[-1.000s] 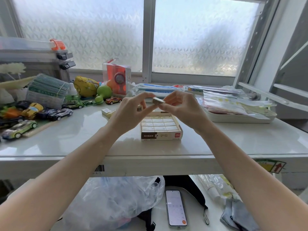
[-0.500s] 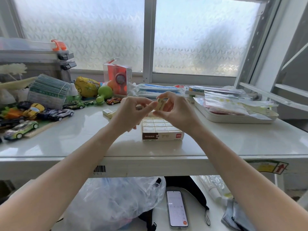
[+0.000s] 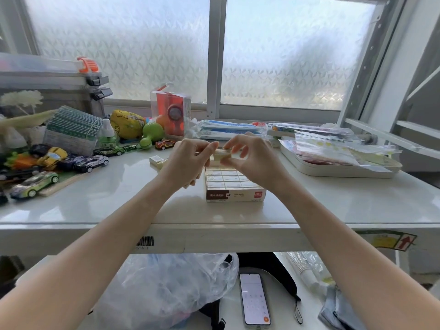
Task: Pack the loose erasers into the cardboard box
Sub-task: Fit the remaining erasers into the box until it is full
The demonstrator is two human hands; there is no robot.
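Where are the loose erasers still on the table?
Head view: loose erasers lie on the table, just left of the left hand, beyond the cardboard box.

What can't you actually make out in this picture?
- Far rows of the cardboard box: head view, covered by both hands.
- Eraser wrapper print: too small, partly under fingertips.
- Box label text: too small.
- Loose erasers on the table: count unclear, left hand overlaps them.

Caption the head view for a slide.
Both hands, left hand and right hand, hold one eraser above the nearly full cardboard box.
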